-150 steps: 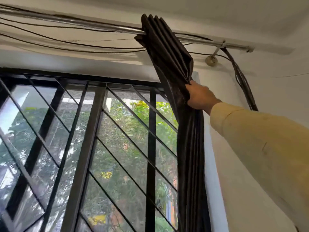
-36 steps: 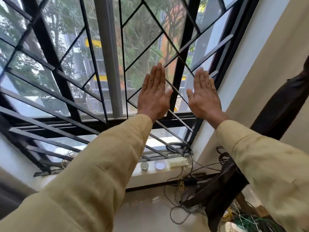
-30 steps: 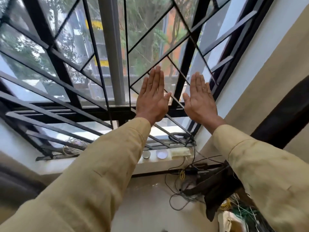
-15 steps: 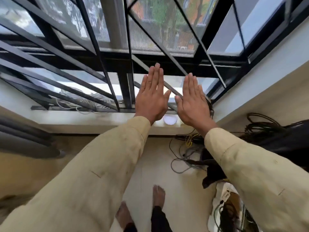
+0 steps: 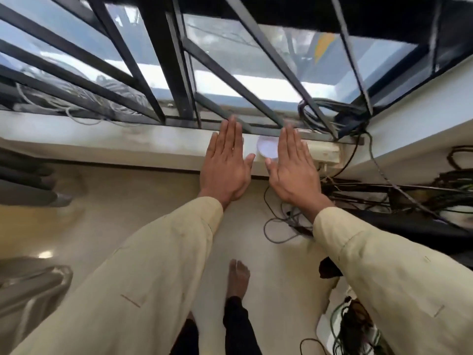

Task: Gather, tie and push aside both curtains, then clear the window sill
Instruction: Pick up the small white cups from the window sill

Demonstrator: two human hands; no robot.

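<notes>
Hands flat, fingers spread above sill holding white lid.

Long loose beige sleeves with buttoned cuffs; black trousers; bare foot

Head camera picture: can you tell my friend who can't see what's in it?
Two open hands, left hand and right hand, reach flat toward a white window sill under black window bars. A small white round lid shows between them, with tangled cables at the right.
</notes>
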